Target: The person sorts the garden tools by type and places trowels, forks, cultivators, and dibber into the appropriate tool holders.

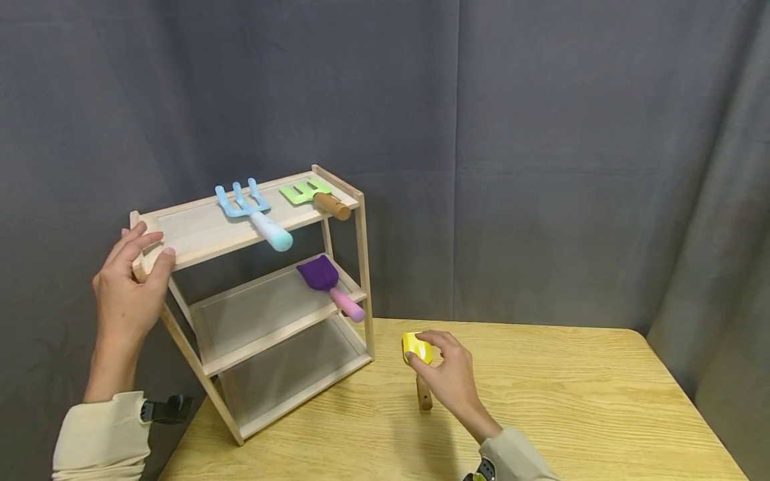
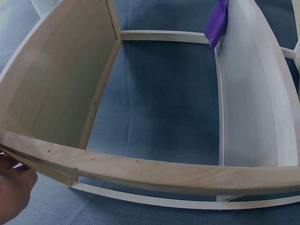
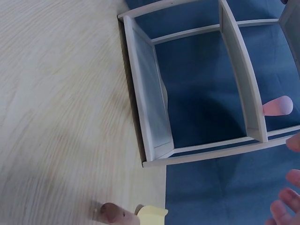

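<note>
My left hand (image 1: pixel 126 287) holds the left end of the top board of a three-tier wooden shelf (image 1: pixel 207 250), thumb in front and fingers over the end rail. My right hand (image 1: pixel 452 377) hovers over the table with thumb and fingers apart and relaxed. Below it is a small tool with a yellow head (image 1: pixel 412 342) and a brown wooden handle (image 1: pixel 424 395). In the right wrist view the fingers (image 3: pixel 283 208) are away from the tool's yellow head (image 3: pixel 152 215). The tool's middle is hidden by my hand in the head view.
On the top board lie a light blue hand fork (image 1: pixel 242 208) and a green fork with a wooden handle (image 1: pixel 303 192). A purple shovel (image 1: pixel 320 272) with a pink handle lies on the middle board. A grey curtain (image 1: pixel 541 167) hangs behind the wooden table (image 1: pixel 571 401).
</note>
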`<state>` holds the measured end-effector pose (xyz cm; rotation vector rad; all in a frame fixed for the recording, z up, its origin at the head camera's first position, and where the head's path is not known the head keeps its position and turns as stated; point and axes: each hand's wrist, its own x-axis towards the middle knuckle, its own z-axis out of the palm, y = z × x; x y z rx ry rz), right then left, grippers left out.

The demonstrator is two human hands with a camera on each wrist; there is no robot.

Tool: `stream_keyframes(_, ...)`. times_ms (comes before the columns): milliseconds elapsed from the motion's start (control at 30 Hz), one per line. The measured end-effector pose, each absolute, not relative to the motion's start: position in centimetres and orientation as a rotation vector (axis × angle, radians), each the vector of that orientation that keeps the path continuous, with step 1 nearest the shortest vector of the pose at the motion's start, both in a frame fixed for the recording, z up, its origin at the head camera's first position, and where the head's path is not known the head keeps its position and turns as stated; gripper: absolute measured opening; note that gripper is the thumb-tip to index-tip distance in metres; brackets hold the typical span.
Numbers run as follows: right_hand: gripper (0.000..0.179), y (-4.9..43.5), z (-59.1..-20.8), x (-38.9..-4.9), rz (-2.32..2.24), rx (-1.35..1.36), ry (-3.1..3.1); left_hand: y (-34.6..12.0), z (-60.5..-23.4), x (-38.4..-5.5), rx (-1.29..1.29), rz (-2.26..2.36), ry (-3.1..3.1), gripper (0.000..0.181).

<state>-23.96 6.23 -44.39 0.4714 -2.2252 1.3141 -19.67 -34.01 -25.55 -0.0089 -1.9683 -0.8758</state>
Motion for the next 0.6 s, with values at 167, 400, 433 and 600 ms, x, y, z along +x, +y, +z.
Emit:
stream_keyframes(167,0.029,6.6,-45.1,-24.0,1.293,0.449,-2.239,-34.0,-25.7,-19.8,-0.02,-0.885,-1.953,0.032)
stream_keyframes(400,0.024,6.9,-46.3,-24.0,1.356,0.364,-2.275,-34.1,-25.7,-19.9,-0.032,-0.896,-1.936,0.032)
stream_keyframes(433,0.024,7.0,-46.5,-23.9,1.365,0.352,-2.273,-34.1,-25.8,-19.9,-0.034,-0.897,-1.935,0.032)
stream_keyframes(600,0.026,7.3,-47.3,-23.8,1.399,0.288,-2.273,-34.0,-25.8,-19.9,-0.038,-0.897,-1.932,0.032)
